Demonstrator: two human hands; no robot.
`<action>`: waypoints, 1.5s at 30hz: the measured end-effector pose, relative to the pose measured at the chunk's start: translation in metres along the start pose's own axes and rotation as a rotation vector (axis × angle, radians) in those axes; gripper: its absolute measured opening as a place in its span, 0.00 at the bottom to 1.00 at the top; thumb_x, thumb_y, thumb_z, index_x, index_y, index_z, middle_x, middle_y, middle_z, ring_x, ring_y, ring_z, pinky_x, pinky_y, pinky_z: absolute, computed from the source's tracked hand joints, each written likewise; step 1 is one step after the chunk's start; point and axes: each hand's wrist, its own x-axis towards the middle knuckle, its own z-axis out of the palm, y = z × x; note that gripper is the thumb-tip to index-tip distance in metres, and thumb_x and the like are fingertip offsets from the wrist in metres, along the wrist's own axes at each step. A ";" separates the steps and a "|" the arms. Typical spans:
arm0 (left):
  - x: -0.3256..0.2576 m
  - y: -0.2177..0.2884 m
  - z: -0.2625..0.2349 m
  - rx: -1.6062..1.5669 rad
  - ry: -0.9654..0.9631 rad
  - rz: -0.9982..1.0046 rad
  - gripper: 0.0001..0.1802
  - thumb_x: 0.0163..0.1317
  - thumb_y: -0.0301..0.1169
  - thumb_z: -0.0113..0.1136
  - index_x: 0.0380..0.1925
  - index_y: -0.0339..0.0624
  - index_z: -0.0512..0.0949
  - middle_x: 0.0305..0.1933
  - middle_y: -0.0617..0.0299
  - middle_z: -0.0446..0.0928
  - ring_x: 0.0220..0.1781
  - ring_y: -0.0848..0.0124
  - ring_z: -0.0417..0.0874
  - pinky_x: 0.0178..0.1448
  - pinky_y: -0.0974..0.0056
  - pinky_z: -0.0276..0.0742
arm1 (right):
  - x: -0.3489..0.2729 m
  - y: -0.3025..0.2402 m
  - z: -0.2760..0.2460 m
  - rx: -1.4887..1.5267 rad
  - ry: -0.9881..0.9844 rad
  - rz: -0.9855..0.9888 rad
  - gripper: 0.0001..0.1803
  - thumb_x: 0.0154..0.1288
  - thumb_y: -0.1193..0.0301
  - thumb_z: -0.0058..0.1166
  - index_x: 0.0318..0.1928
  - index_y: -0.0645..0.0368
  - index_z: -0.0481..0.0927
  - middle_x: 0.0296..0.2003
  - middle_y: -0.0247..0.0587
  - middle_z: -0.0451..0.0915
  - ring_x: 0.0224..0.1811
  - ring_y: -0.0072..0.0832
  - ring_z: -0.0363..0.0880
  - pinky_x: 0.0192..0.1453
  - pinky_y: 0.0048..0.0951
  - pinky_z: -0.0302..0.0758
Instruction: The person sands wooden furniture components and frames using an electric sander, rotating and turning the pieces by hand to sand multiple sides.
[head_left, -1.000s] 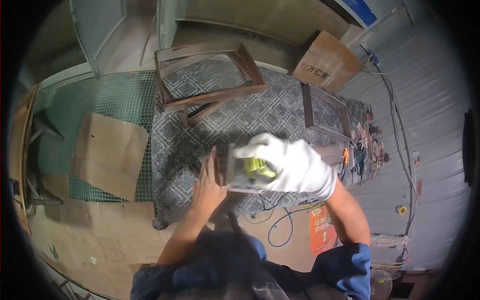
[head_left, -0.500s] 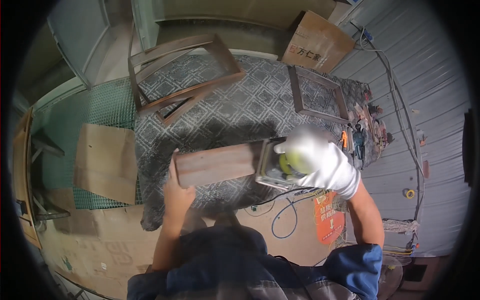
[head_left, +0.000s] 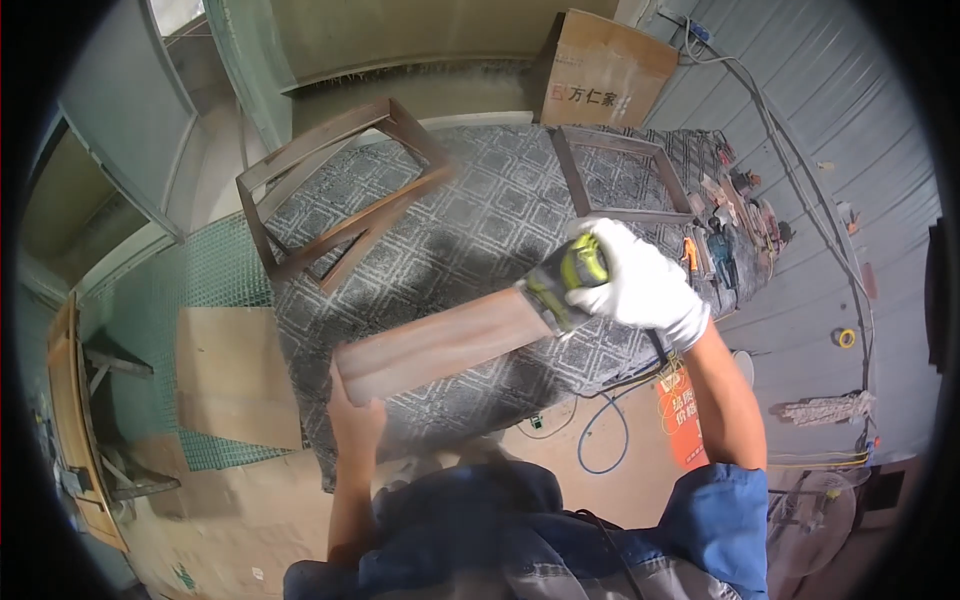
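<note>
A reddish-brown wooden board (head_left: 440, 345) lies at a slant over the patterned grey cloth (head_left: 480, 190). My bare left hand (head_left: 357, 420) is closed on its left end, thumb along the edge. My right hand (head_left: 640, 280), in a white glove, grips a green and black power sander (head_left: 550, 298) by its top. The sander's flat base sits on the board's right end, slightly blurred. Its underside and the palm side of my glove are hidden.
Beyond the board stand a brown wooden frame (head_left: 350, 240) at left and a smaller frame (head_left: 622, 216) at right. Hand tools (head_left: 722, 258) lie at the cloth's right side. A blue hose (head_left: 583, 445) loops below the near edge. A cardboard box (head_left: 605, 75) leans at the back.
The board has turned, its right end now farther from me and its left end nearer. My gloved right hand and the sander have swung away from me too. The whole view has shifted.
</note>
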 end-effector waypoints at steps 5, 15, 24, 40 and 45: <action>-0.003 0.006 -0.001 0.093 -0.044 0.003 0.48 0.56 0.22 0.63 0.80 0.34 0.60 0.60 0.31 0.83 0.62 0.37 0.86 0.66 0.47 0.82 | 0.026 -0.123 0.066 -0.003 0.170 -0.132 0.30 0.67 0.54 0.70 0.61 0.60 0.76 0.42 0.60 0.81 0.35 0.52 0.87 0.37 0.44 0.85; -0.001 0.028 -0.018 -0.047 -0.184 0.044 0.50 0.61 0.45 0.74 0.77 0.39 0.60 0.65 0.36 0.80 0.56 0.30 0.85 0.58 0.35 0.84 | 0.034 -0.245 0.114 -0.042 0.261 -0.005 0.27 0.63 0.66 0.71 0.61 0.55 0.78 0.39 0.57 0.76 0.30 0.47 0.84 0.31 0.43 0.80; 0.007 0.019 -0.006 0.064 -0.164 0.001 0.46 0.61 0.25 0.64 0.79 0.37 0.56 0.65 0.29 0.78 0.62 0.31 0.82 0.66 0.39 0.79 | -0.004 -0.124 0.044 -0.355 0.289 0.315 0.19 0.67 0.64 0.66 0.58 0.48 0.82 0.41 0.56 0.83 0.41 0.53 0.86 0.43 0.45 0.85; 0.009 -0.043 -0.015 0.213 -0.047 0.367 0.40 0.62 0.20 0.58 0.77 0.30 0.62 0.60 0.31 0.82 0.61 0.35 0.84 0.68 0.45 0.79 | -0.033 0.062 -0.041 -0.289 0.303 0.396 0.28 0.61 0.58 0.70 0.62 0.42 0.81 0.49 0.58 0.82 0.49 0.54 0.88 0.53 0.46 0.86; 0.010 -0.063 -0.005 0.230 -0.050 0.266 0.38 0.65 0.22 0.59 0.75 0.24 0.61 0.61 0.31 0.80 0.58 0.32 0.83 0.66 0.46 0.79 | -0.009 0.025 -0.018 -0.070 0.134 0.308 0.32 0.59 0.61 0.70 0.66 0.40 0.80 0.46 0.52 0.81 0.47 0.51 0.87 0.54 0.43 0.86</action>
